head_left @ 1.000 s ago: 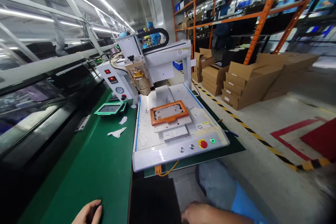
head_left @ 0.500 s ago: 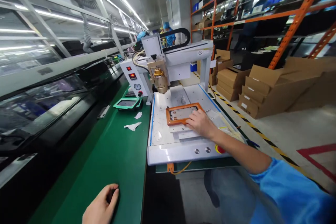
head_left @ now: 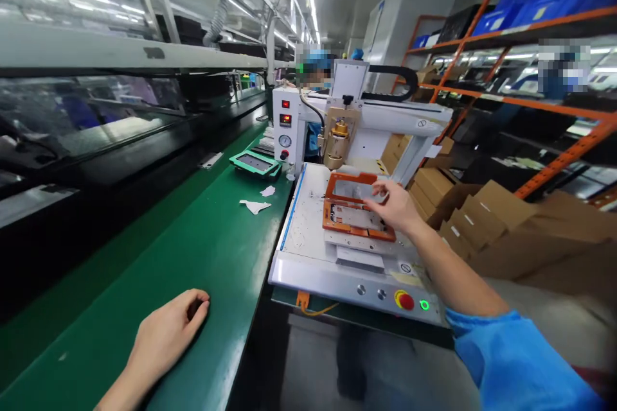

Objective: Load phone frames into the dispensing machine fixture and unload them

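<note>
My right hand [head_left: 396, 207] is closed at the right end of an orange hinged lid [head_left: 354, 187], its thumb and fingers on the edge. The lid stands tilted up from an orange fixture [head_left: 354, 232] on the white bed of a benchtop machine. A flat metal-looking plate with small parts [head_left: 359, 216] lies in the fixture. Above and behind the lid hangs the machine's brass-coloured head [head_left: 336, 144]. My left hand [head_left: 168, 327] rests on the green bench with its fingers curled. Nothing shows in it, though the palm side is hidden.
On the green mat [head_left: 212, 237] lie a green frame [head_left: 255, 164] and white scraps [head_left: 255, 206]. A red stop button [head_left: 405, 301] and a lit green button [head_left: 424, 305] sit on the machine's front. Cardboard boxes [head_left: 496, 218] and orange shelving [head_left: 486, 93] stand right. A person [head_left: 315, 70] is behind.
The orange lid has swung up from the fixture, with my right hand at its edge. My left hand stays curled on the bench. The view has turned left.
</note>
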